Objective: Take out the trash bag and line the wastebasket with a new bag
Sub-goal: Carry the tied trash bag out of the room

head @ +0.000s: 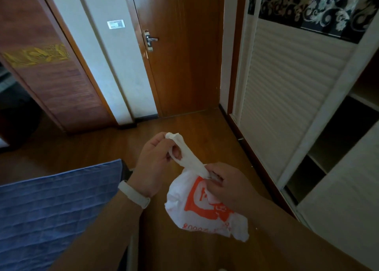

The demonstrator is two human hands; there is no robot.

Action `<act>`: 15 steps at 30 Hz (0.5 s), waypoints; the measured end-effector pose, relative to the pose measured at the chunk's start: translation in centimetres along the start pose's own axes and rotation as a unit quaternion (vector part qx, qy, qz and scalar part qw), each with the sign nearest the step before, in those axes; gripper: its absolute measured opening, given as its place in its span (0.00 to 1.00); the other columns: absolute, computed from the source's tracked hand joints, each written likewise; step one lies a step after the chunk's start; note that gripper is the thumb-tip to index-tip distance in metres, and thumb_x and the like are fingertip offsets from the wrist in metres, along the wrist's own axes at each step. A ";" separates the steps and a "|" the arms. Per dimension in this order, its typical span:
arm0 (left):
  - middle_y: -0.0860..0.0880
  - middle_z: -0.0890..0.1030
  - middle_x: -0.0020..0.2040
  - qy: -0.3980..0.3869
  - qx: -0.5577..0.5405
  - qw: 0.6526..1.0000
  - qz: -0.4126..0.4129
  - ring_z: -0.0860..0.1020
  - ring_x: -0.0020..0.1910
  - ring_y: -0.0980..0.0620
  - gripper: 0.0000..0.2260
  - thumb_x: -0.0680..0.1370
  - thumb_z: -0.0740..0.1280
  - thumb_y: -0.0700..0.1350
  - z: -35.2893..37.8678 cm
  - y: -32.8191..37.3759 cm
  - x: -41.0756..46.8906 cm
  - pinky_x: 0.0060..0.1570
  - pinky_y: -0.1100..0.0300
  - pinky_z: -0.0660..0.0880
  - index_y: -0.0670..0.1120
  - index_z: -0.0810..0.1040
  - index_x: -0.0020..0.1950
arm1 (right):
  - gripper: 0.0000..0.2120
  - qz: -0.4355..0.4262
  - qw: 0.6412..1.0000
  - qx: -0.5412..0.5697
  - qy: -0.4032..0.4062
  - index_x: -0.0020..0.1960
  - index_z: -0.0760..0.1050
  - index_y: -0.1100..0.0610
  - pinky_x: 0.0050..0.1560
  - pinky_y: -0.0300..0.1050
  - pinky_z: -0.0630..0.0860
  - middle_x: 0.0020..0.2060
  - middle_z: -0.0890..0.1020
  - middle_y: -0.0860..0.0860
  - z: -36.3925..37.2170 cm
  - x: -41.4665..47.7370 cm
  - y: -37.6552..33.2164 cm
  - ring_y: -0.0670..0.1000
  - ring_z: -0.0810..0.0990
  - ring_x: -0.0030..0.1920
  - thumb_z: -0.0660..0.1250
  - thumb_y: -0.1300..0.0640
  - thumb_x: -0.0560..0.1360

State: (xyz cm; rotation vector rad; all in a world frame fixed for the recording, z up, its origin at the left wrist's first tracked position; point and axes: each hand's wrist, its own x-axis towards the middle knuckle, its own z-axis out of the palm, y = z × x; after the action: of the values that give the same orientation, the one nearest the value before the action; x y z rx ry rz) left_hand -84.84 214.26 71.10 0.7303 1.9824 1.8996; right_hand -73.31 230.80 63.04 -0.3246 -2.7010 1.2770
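A white plastic bag with orange print [202, 213] hangs above the wooden floor [207, 125]. The left hand [152, 160], a white wristband [134, 194] on its wrist, grips the bag's twisted handles up and left of its body. The right hand [226, 185] pinches the bag's neck. Left of the bag lies a blue quilted cover [51, 211], beyond it stands a closed wooden door [184, 65], and to its right a white louvred wardrobe door [287, 98].

1. A closed wooden door [184, 69] with a metal lever handle [151, 39] stands ahead
2. A blue quilted cover [51, 209] lies at lower left, beside the wooden floor [82, 147]
3. A white slatted wardrobe door [287, 98] stands at right, with open shelves [338, 141] beside it
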 end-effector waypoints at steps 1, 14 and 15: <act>0.47 0.78 0.36 0.005 0.006 1.000 0.002 0.76 0.40 0.46 0.11 0.76 0.60 0.49 -0.1 -0.2 1.6 0.49 0.55 0.77 0.48 0.77 0.37 | 0.14 0.000 1.000 -0.004 -0.006 0.57 0.72 0.39 0.52 0.45 0.81 0.48 0.79 0.35 -0.4 1.7 0.3 0.40 0.80 0.48 0.62 0.37 0.74; 0.49 0.79 0.35 0.042 -0.026 0.999 0.015 0.78 0.40 0.53 0.13 0.78 0.59 0.45 -10.5 -4.7 17.4 0.45 0.67 0.77 0.50 0.78 0.37 | 0.11 -0.021 0.998 -0.032 -0.047 0.56 0.69 0.35 0.53 0.37 0.76 0.48 0.77 0.33 3.8 22.8 -1.6 0.37 0.78 0.47 0.62 0.37 0.75; 0.49 0.79 0.35 0.044 -0.029 0.999 0.009 0.78 0.40 0.52 0.12 0.77 0.60 0.46 -11.8 -5.4 18.7 0.45 0.66 0.77 0.49 0.78 0.37 | 0.11 -0.017 0.998 -0.033 -0.048 0.55 0.69 0.35 0.52 0.38 0.77 0.48 0.78 0.33 4.6 24.6 -2.0 0.37 0.79 0.47 0.62 0.37 0.75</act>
State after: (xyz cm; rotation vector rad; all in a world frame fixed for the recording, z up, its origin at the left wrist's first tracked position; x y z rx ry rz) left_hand -107.53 214.66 69.11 0.6612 1.9683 2.0247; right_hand -98.41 232.29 62.40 -0.2292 -2.8206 1.2276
